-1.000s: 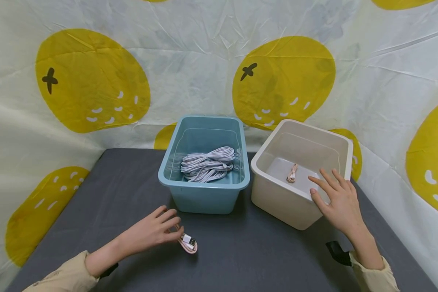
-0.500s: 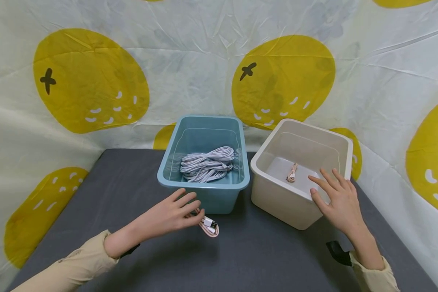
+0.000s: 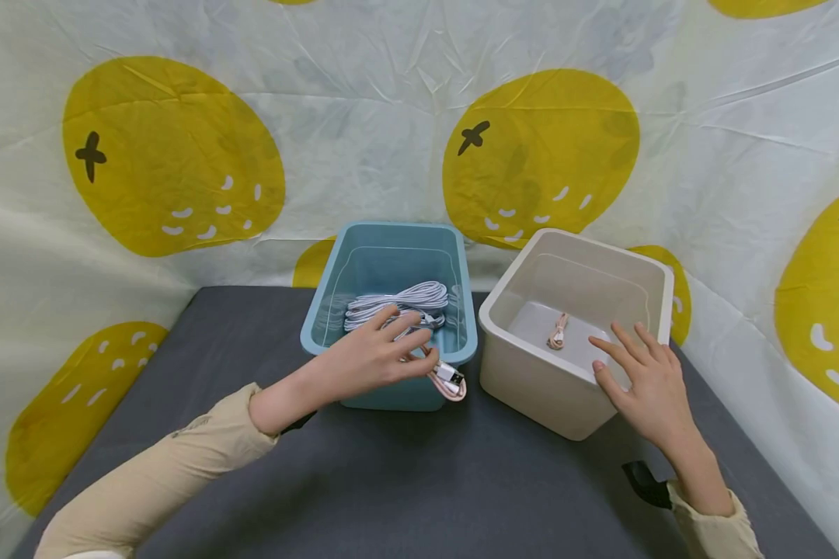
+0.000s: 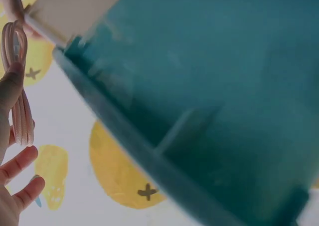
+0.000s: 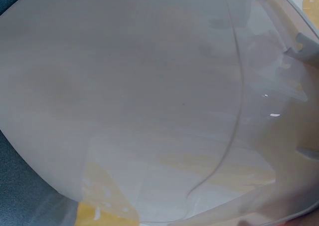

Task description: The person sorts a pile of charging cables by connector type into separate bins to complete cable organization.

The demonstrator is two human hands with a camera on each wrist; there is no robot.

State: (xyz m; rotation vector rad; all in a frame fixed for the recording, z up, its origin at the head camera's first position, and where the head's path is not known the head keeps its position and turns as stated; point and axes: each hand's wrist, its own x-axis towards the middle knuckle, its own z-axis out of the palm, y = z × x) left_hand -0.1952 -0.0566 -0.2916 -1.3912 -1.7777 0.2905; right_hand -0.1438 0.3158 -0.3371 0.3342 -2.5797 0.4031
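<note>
My left hand (image 3: 374, 353) pinches a coiled pink USB charging cable (image 3: 450, 384) between thumb and fingers, its white plug showing. In the head view, hand and cable are over the front rim of the blue bin (image 3: 391, 397). The left wrist view shows the cable (image 4: 22, 118) as a looped bundle, the thumb lying against it. My right hand (image 3: 649, 388) has its fingers spread at the near right rim of the beige bin (image 3: 531, 380). On that bin's floor lies a smaller pink cable bundle (image 3: 558, 331). Bundled white cables (image 3: 426, 296) fill part of the blue bin.
Both bins stand side by side towards the back of a dark grey table (image 3: 419, 489). A white cloth (image 3: 363, 140) with large yellow fruit prints hangs behind and at the sides.
My left hand has carried the pink USB cable rightwards and up, from in front of the blue bin to over its front rim. The right hand stays put.
</note>
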